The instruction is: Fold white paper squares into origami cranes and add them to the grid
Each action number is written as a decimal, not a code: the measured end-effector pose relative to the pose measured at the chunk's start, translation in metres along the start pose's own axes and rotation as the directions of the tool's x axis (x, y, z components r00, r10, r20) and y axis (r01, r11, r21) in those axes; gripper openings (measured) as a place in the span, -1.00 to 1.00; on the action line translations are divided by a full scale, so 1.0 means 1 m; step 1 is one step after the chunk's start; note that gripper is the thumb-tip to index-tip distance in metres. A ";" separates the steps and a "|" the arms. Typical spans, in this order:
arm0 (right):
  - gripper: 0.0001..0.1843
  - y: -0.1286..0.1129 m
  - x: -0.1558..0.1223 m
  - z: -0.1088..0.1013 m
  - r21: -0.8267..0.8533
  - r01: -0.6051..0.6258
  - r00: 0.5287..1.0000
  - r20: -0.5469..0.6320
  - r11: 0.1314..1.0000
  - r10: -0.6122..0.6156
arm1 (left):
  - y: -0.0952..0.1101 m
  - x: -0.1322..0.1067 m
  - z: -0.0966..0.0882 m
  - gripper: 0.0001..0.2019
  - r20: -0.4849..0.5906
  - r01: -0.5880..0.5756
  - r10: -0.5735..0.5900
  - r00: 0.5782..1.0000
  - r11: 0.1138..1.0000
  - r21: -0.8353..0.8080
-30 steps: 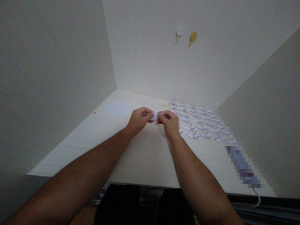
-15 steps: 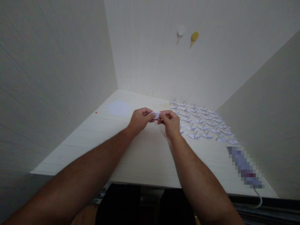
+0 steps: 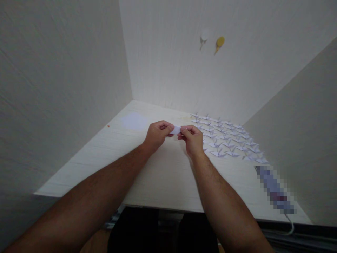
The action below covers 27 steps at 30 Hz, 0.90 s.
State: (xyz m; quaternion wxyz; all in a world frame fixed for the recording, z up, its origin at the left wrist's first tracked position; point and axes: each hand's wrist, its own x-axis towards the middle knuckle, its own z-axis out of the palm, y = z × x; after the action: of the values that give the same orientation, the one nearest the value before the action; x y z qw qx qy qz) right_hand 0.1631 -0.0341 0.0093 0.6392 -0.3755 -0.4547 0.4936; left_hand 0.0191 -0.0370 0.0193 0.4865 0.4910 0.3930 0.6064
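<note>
A small piece of white paper [image 3: 176,130] is stretched between my two hands above the middle of the table. My left hand [image 3: 159,134] pinches its left end between thumb and fingers. At the other end, the thumb and fingers of my right hand [image 3: 193,138] are closed on it. Fingers cover both ends, so its folds cannot be made out. Beyond my right hand, several rows of white folded paper cranes [image 3: 223,136] stand on the table, the nearest ones partly behind that hand.
A pale stack or sheet of paper [image 3: 134,121] lies at the back left of the white table [image 3: 163,179]. A small orange dot [image 3: 108,126] is by the left wall. At right lies a blurred-out flat device [image 3: 273,189] with a white cable [image 3: 291,225]. White [image 3: 204,36] and yellow [image 3: 220,41] hooks are on the wall.
My hands have drawn very slightly apart, and a little more of the paper shows between them. Both still hold it. The cranes have not moved.
</note>
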 end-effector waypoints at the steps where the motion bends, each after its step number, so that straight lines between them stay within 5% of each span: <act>1: -0.82 0.000 0.000 0.000 0.009 -0.002 1.000 -0.002 1.000 0.002 | 0.000 0.000 0.000 -0.72 -0.009 -0.003 0.003 1.000 1.000 0.000; 11: -0.80 -0.003 -0.002 0.003 -0.017 -0.014 1.000 -0.027 1.000 0.013 | -0.002 -0.001 0.000 -0.67 0.052 0.004 -0.005 0.999 1.000 0.030; 27: -0.78 -0.001 -0.001 0.003 -0.202 0.079 0.991 -0.089 0.976 -0.099 | -0.005 0.001 0.008 -0.79 -0.049 0.088 -0.089 0.995 0.996 -0.021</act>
State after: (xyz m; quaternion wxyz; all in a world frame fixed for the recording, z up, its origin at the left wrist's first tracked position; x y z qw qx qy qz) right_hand 0.1608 -0.0358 0.0110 0.6418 -0.4405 -0.4858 0.3975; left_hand 0.0284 -0.0350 0.0165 0.5074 0.4532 0.4210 0.5999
